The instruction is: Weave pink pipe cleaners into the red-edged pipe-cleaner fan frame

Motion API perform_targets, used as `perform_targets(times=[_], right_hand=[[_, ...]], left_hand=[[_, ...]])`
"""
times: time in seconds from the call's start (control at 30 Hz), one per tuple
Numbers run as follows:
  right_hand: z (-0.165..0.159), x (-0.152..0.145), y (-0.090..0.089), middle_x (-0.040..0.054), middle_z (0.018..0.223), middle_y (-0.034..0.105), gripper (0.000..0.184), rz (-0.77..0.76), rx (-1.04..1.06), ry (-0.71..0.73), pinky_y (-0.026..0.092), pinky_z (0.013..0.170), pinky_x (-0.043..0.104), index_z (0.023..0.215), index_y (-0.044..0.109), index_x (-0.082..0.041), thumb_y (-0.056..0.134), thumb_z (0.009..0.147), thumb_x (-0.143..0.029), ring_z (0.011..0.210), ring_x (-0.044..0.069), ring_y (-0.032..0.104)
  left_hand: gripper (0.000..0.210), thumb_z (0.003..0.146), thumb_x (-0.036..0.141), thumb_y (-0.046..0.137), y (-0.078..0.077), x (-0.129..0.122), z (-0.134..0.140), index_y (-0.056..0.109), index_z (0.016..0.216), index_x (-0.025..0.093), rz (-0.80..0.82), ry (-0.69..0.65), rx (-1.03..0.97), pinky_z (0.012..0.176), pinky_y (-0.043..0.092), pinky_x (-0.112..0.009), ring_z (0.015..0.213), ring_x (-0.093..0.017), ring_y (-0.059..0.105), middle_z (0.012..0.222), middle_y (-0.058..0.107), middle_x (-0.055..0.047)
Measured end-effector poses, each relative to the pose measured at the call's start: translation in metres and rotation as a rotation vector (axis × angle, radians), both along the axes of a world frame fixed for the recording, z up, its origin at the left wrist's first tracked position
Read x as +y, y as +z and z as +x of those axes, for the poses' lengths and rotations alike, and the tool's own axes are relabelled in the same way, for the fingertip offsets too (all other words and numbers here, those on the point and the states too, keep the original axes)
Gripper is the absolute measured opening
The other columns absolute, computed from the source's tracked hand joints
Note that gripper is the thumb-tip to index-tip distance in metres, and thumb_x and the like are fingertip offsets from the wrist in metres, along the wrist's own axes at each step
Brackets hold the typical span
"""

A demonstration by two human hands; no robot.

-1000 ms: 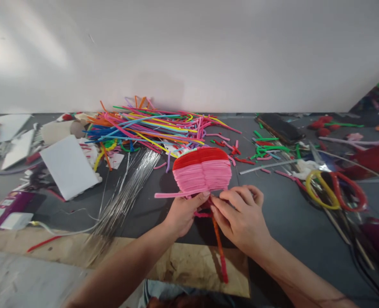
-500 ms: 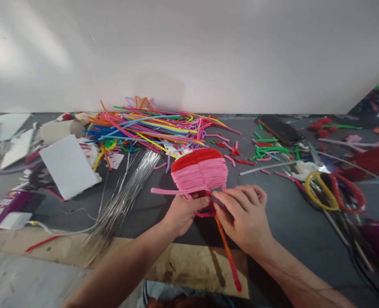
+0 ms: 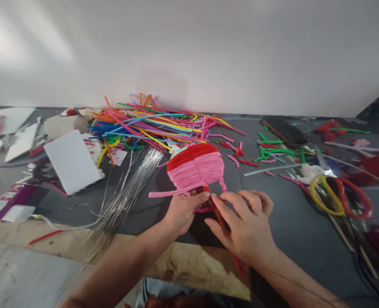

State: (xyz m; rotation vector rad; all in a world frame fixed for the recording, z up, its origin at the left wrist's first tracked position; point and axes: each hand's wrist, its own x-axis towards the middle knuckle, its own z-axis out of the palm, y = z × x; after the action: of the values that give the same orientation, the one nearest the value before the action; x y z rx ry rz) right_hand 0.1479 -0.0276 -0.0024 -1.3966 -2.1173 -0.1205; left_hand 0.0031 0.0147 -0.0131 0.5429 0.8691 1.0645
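Note:
My left hand point(image 3: 183, 211) is closed on the lower part of a pipe-cleaner piece point(image 3: 197, 171), its thumb pressed at the middle. Tight rows make up the piece, red on top and pink below. A loose pink pipe cleaner point(image 3: 164, 193) sticks out to the left. From the lower middle, an orange-red pipe cleaner stem point(image 3: 219, 217) runs down, partly hidden behind my right hand point(image 3: 247, 222). That hand's index fingertip is at the piece's lower middle, beside my left thumb. Its own thumb stands apart from the index finger, with nothing visibly gripped between them.
A heap of coloured pipe cleaners point(image 3: 151, 124) lies at the back, above a bundle of thin wires point(image 3: 128, 201). Scissors point(image 3: 329, 192) with yellow and red handles lie right, near a dark phone-like slab point(image 3: 285, 130). A white board point(image 3: 72, 162) is at left.
My right thumb and index finger have come apart from their pinch, and the hand now covers more of the stem. The piece has shifted slightly left; my left hand keeps its hold.

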Motion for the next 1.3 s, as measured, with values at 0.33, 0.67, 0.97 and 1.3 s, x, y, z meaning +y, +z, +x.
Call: perform_targets(times=[0.33,0.67,0.97,1.3], right_hand=[[-0.003,0.002,-0.009,0.0108,0.121,0.051,0.020,-0.122,0.228,0.014,0.034,0.094,0.052,0.097,0.064,-0.020,0.062,0.078,-0.026,0.113,0.031,0.040],[0.002,0.007,-0.008,0.0128,0.137,0.041,0.018,-0.091,0.223,0.054,0.032,0.099,0.056,0.096,0.064,-0.018,0.060,0.078,-0.019,0.128,0.036,0.028],[0.019,0.014,-0.009,0.0046,0.084,0.062,0.030,-0.735,0.837,-0.003,0.050,0.061,0.026,0.108,0.054,-0.020,0.050,0.086,-0.040,0.069,0.015,0.059],[0.014,0.020,-0.006,-0.0004,0.067,0.059,0.029,-0.974,1.059,0.009,0.041,0.048,0.021,0.083,0.058,-0.018,0.055,0.081,-0.048,0.051,0.009,0.050]], left_hand=[[0.019,0.061,0.015,0.076,-0.002,-0.002,0.000,0.066,0.078,0.014,0.033,0.032,0.017,0.070,0.047,-0.025,0.071,-0.011,0.059,0.074,0.065,0.000],[0.018,0.063,0.014,0.075,-0.005,-0.002,0.000,0.065,0.077,0.015,0.062,0.032,0.056,0.072,0.047,-0.024,0.073,-0.012,0.059,0.075,0.065,0.000],[0.017,0.063,0.017,0.075,-0.004,0.000,-0.003,0.063,0.075,0.013,0.010,0.010,0.054,0.069,0.050,-0.026,0.066,-0.012,0.062,0.069,0.063,0.000],[0.017,0.065,0.020,0.075,0.002,-0.001,0.001,0.062,0.072,0.013,-0.028,-0.071,-0.004,0.072,0.052,-0.030,0.067,-0.014,0.064,0.066,0.063,0.001]])
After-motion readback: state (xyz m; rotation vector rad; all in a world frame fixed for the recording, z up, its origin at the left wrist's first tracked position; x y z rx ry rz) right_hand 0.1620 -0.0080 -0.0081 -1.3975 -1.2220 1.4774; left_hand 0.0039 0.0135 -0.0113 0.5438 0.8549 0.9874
